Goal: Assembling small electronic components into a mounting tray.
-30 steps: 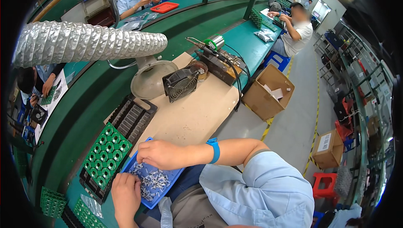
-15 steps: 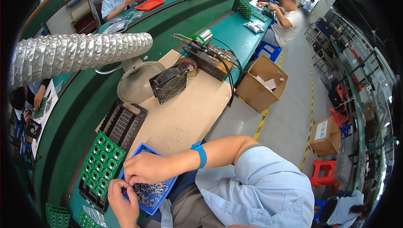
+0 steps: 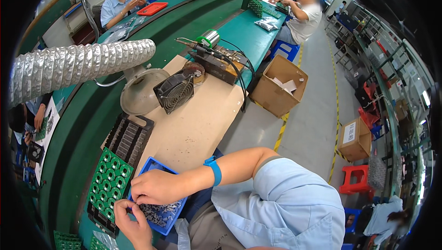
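My right hand (image 3: 156,187) reaches over a blue tray (image 3: 178,213), fingers pinched together near the tray's left side. Close below it, my left hand (image 3: 131,224) is also closed in a pinch, thumb against fingers. The fingertips of both hands nearly meet; whatever they hold is too small to make out. Many small grey-and-white parts (image 3: 161,215) lie loose in the tray, partly covered by my right hand. Left of the hands, a green circuit board panel (image 3: 110,178) with rows of ring-shaped boards rests on a dark slotted rack (image 3: 127,140).
Beyond the tray, brown board (image 3: 189,128) covers the bench. A black fan (image 3: 175,94), soldering equipment (image 3: 216,66), a solder spool (image 3: 209,38) and a silver duct (image 3: 83,68) stand there. A cardboard box (image 3: 279,86) sits beside the bench. Co-workers sit farther off.
The view has shifted slightly, so the bench items appear farther left and lower. Both hands keep their pinch over the tray's left side, with only slight finger movement.
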Tool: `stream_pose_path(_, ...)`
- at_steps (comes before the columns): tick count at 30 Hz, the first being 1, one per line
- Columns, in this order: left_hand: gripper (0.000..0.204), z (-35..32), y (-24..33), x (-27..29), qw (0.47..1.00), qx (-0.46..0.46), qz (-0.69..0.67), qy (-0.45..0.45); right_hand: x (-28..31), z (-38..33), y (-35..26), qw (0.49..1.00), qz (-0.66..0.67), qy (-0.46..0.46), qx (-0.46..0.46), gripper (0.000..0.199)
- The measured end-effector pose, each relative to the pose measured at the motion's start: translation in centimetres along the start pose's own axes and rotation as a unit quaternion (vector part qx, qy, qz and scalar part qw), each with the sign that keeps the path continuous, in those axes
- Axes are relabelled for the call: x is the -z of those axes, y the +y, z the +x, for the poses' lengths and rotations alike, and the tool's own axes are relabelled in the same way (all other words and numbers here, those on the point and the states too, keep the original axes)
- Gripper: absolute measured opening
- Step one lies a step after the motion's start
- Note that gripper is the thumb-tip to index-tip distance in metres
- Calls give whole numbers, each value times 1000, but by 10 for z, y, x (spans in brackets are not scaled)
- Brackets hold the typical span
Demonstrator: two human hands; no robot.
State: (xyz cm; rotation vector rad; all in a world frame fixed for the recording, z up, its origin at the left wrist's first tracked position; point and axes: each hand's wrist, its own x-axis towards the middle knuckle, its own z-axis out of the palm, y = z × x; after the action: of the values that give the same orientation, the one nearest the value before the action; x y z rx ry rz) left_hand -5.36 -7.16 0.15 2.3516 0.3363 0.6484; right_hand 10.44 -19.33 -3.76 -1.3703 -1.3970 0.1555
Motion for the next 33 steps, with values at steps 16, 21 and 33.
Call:
stream_pose_path(16,17,15,-17,1,845,226,-484,-20,14,35,-15,990,103,83,59,8)
stream_pose_path(21,30,37,-32,-4,767,193,-607,-76,16,58,-4,987,118,89,57,7)
stream_pose_path(33,35,66,-32,-24,676,322,-655,98,6,90,19,967,217,126,36,3)
